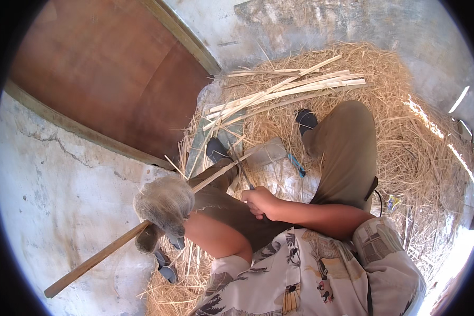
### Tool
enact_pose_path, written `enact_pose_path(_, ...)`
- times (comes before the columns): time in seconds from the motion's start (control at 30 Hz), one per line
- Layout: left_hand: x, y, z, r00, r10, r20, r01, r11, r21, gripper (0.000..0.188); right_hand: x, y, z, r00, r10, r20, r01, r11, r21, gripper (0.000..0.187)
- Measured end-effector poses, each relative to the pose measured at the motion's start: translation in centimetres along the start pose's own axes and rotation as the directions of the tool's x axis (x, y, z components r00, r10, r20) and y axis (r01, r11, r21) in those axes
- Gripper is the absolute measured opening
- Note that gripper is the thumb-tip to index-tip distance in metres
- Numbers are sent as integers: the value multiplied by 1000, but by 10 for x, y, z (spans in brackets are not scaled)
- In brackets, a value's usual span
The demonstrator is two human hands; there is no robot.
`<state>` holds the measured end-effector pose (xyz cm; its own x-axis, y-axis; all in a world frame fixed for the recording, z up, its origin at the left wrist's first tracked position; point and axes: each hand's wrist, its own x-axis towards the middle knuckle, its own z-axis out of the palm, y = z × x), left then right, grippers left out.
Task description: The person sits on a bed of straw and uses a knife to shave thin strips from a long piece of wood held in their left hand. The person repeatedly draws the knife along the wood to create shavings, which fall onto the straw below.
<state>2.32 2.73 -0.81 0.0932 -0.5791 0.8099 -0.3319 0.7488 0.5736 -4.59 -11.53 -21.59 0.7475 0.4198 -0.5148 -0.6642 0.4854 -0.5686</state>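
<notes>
One bamboo strip (pixel 116 245), lower-left to upper-right, gloved left hand (pixel 163 204).

Left hand (pixel 163 203) in worn grey glove, fingers curled shut in fist, knuckles up, forearm bare, bent back toward body. Right hand (pixel 259 202) bare, fist closed, thumb side up, forearm crossing in from right, elbow bent. Hands near each other, left lower and further out.

A grey concrete floor (pixel 63 210) carries a heap of straw (pixel 405 137). Split pale bamboo strips (pixel 295 87) lie on the straw's far side.
</notes>
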Motion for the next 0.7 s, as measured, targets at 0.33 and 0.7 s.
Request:
enact_pose_path(0.33, -1, 1, -4, 998, -28, 60, 27, 1000, 16, 64, -8, 2, 9, 967, -251, 39, 253, 964, -80, 39)
enact_pose_path(0.7, -1, 6, -7, 1000, 9, 20, -9, 1000, 30, 62, 8, 15, 10, 708, -706, 17, 659, 652, -375, 40)
